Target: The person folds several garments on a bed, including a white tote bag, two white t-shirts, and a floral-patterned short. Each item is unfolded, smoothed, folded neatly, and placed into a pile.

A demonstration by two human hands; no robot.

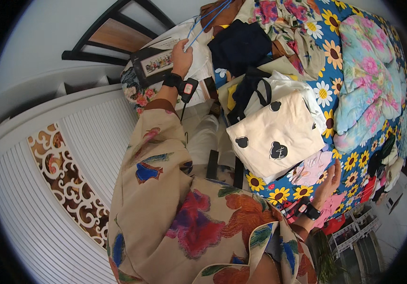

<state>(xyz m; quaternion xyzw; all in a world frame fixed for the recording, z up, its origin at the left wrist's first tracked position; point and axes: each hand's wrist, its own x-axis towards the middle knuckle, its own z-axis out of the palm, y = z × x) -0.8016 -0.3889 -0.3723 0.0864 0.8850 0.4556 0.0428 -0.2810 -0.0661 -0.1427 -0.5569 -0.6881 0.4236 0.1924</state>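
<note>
My left hand (182, 58) is raised at the upper left, its fingers closed on a thin blue clothes hanger (207, 23) that stretches up past the picture's top edge. My right hand (328, 183) is at the lower right, fingers apart and holding nothing, beside a pale pink garment (312, 168). Between the hands lies a folded cream garment (278, 135) with black bear-head prints, on top of white (292, 87) and dark clothing. A folded navy garment (240, 46) rests farther up. Each wrist wears a black band with a small device.
A floral garment (297, 35) and a pastel floral bundle (366, 81) lie on the sunflower-print bedcover (331, 53). Small clothes (384, 163) are heaped at the right. A dark box with a picture (139, 71) is beyond my left wrist. White louvred doors (82, 135) stand at the left.
</note>
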